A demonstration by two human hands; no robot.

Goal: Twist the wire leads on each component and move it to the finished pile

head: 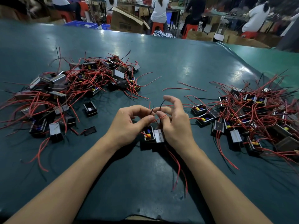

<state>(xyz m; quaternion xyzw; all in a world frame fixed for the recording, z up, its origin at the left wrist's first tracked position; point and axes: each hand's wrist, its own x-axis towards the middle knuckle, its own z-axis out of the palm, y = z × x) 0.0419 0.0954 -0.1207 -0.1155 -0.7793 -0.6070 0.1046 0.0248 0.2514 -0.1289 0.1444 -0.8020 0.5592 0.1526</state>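
Both hands mid-frame: left hand [129, 120] & right hand [171, 122] fingers pinch wire leads [159, 118] above component [152, 135] on table [161, 62], prob. for twisting.

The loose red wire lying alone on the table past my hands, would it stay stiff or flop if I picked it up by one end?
The loose red wire would probably droop: it is thin and already lies in a gentle curve. It looks very light and may slide on the glossy green table.

Red, black wire leads [159, 118]; black component [148, 135]; teal table [161, 65]; blue crates [82, 24]
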